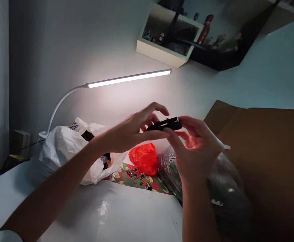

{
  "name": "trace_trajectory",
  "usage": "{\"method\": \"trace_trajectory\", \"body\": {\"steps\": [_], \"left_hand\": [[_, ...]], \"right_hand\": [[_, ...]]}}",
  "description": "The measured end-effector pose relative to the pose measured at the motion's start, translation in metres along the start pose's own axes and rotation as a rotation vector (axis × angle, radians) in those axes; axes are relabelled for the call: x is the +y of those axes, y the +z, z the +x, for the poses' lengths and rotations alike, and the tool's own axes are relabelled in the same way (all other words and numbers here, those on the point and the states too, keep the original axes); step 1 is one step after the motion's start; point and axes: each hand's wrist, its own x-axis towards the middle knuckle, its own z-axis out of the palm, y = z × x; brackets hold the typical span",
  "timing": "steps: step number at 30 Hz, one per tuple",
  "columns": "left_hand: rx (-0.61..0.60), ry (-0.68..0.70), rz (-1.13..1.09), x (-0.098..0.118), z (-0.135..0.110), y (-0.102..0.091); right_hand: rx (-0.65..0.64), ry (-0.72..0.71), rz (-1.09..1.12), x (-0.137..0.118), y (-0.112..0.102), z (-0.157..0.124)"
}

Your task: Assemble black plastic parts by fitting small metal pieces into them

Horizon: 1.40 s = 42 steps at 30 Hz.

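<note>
Raised in front of me under the lamp is a small, long black object [174,125] with a thin gap along its upper side; its exact kind does not show. My right hand [196,144] pinches its right end, thumb on the near side and fingers behind. From the left, my left hand [134,129] closes on the other end, its thumb along the lower edge. The left index finger is lifted and bent above the object. The other left fingers are partly hidden behind it.
A lit white lamp [129,79] arches over the white table [106,211]. Behind my hands are a white bag [61,148], a red plastic bag [145,158] and small metal parts [134,174] on a camouflage mat [159,186]. At right, a clear bag [227,181] and cardboard [267,151].
</note>
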Motion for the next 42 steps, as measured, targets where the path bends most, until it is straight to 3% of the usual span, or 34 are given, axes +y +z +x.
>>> {"method": "trace_trajectory", "body": {"steps": [6,10,20,25,30,33,38,42], "left_hand": [[0.066,-0.026,-0.09,-0.002,0.005,-0.002],[0.041,-0.081,-0.25,-0.009,0.007,-0.003],[-0.031,-0.189,-0.577,-0.019,0.013,0.014],[-0.079,-0.231,-0.61,-0.018,0.01,0.012],[-0.047,-0.267,-0.523,-0.016,0.011,0.013],[-0.037,-0.285,-0.504,-0.015,0.012,0.015],[-0.042,-0.268,-0.506,-0.016,0.012,0.017],[-0.04,-0.271,-0.516,-0.016,0.012,0.018]], "right_hand": [[0.03,-0.105,-0.073,0.008,-0.008,0.011],[0.114,-0.119,-0.08,0.008,-0.014,0.013],[0.11,-0.071,-0.016,-0.006,-0.013,0.008],[0.058,-0.043,0.016,0.003,-0.013,0.008],[-0.03,-0.056,0.106,0.009,-0.015,0.011],[-0.075,0.009,0.208,0.005,-0.018,0.014],[-0.204,0.262,0.346,0.002,-0.021,0.017],[-0.268,0.326,0.376,0.004,-0.021,0.017]]}}
